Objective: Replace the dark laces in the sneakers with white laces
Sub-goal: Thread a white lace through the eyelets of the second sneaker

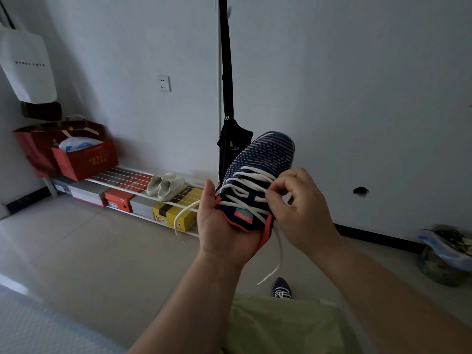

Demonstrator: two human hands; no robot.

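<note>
With the left hand cupping the heel of the dark blue knit sneaker held aloft mid-scene, the right hand pinches the white flat lace; draw each crossing snug evenly, keeping the lace untwisted.

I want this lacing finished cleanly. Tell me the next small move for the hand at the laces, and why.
Probably pull the crossing that the right hand pinches snug. The white lace already criss-crosses the sneaker, cradled in the left hand, yet the rows look loose and both ends hang free.
</note>
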